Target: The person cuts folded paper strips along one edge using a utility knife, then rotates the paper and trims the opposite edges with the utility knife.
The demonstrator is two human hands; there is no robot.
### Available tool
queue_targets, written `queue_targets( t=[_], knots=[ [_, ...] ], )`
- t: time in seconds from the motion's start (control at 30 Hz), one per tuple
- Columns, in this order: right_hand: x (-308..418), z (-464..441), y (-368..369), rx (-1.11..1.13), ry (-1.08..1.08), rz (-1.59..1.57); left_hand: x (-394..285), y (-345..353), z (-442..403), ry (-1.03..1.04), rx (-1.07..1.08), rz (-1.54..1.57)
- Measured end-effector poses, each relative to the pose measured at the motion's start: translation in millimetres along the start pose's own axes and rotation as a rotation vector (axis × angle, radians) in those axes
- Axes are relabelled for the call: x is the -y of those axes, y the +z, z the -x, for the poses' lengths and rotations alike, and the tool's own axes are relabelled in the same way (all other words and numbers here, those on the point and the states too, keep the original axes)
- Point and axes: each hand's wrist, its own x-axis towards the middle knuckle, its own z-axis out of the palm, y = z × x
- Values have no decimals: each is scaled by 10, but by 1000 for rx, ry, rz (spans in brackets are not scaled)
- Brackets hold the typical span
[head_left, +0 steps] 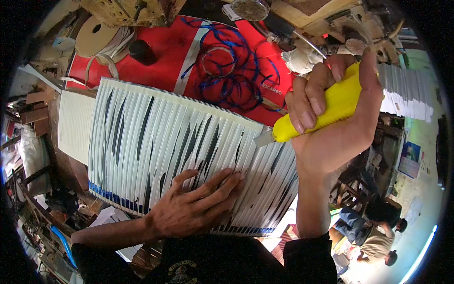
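My left hand (201, 201) lies palm down, fingers spread, on a panel of narrow white strips (175, 137). The strips run side by side with dark gaps between some of them, and a blue band (118, 196) crosses their near left end. A pale edging with fine teeth (189, 102) borders the far side. My right hand (336, 113) is closed around a yellow-handled knife (326, 106). Its short, flat metal blade points left and down, above the panel's far right corner; whether it touches cannot be told.
A red board (161, 35) lies beyond the panel, bearing tangled blue strands (222, 80) and a dark cylinder (142, 52). A spool (92, 40) stands far left. Stacked white sheets (406, 92) are at right. Other people (378, 241) sit at lower right.
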Motion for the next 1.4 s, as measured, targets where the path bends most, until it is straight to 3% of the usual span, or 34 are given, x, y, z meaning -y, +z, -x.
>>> queue_targets(
  t=[0.13,0.43,0.47,0.57,0.77,1.07,1.37,1.4],
  knots=[
    [-55,-36,-55,37,75,-44,10,-11,-9,0,-15,35],
    [-106,-49,97,29,-74,-83,-3,-29,-18,-4,-29,23],
    [-96,-57,137,-62,4,-99,-2,-32,-20,-4,-35,27],
    [-563,-123,-8,-215,-208,181,-28,-40,-27,-6,-39,55],
    [11,-114,39,-120,-115,-46,16,-31,38,-29,-170,125],
    [-169,-4,26,19,-8,-126,-3,3,-18,-60,-239,162],
    [-267,-97,29,28,93,-279,24,3,3,-29,-142,77],
    [-247,-105,84,-107,64,-176,22,3,2,-29,-146,78]
  ],
)
